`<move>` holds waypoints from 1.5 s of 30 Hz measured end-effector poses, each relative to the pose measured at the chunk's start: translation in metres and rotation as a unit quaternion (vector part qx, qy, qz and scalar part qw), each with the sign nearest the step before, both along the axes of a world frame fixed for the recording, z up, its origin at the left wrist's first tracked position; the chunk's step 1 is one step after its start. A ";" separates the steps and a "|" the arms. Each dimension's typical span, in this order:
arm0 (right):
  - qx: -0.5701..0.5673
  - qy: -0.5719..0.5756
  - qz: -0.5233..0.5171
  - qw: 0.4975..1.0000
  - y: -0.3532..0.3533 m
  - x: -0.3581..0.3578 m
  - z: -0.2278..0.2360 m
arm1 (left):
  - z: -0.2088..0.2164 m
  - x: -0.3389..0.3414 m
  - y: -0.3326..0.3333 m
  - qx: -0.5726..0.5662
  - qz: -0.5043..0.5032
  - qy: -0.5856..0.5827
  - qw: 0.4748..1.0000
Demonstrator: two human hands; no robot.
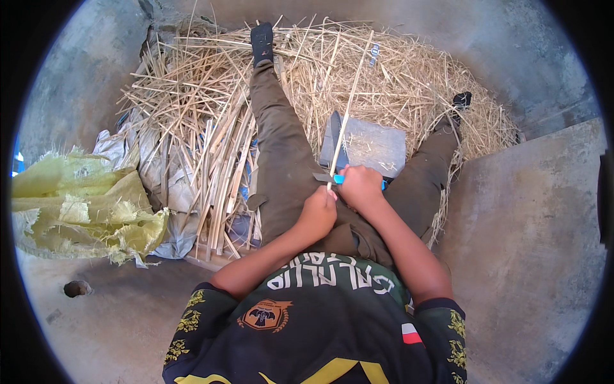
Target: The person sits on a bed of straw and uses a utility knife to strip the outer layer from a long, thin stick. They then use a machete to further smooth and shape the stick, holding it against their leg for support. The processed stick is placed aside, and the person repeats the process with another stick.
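My left hand (318, 212) is closed around the lower end of a long, pale bamboo-like strip (353, 96), which slants up and away between my legs. My right hand (361, 187) grips a small knife (338, 180) by its blue handle. Its short grey blade lies across the strip just above my left fingers. Both hands are close together over my lap. Beyond them is a grey flat slab (378, 146) with pale shavings on it. A dark, pointed, blade-like piece (336, 137) stands at its left side, partly hidden behind the strip.
Split strips (217, 169) lie in a heap left of my left leg. A wide pile of shavings (409, 77) spreads beyond my feet. On the left lies a frayed yellow woven sack (89, 205). The concrete floor (518, 256) extends right, and a round hole (77, 288) shows at lower left.
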State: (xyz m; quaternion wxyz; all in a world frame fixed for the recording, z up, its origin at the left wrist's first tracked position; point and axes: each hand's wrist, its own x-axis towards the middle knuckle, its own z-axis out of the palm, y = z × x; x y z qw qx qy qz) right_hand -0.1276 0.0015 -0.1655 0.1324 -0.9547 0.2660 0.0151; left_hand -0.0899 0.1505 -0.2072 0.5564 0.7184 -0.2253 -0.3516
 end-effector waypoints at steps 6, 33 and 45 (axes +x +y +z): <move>-0.020 0.026 0.002 0.999 -0.008 0.013 -0.005 | 0.017 0.004 -0.002 0.024 0.009 0.087 0.996; 0.097 -0.105 -0.096 0.985 -0.057 0.071 -0.082 | 0.053 0.006 -0.014 0.055 0.055 0.219 0.973; 0.055 0.016 -0.176 0.983 -0.116 0.033 -0.063 | 0.077 0.028 0.003 -0.112 0.058 0.445 0.887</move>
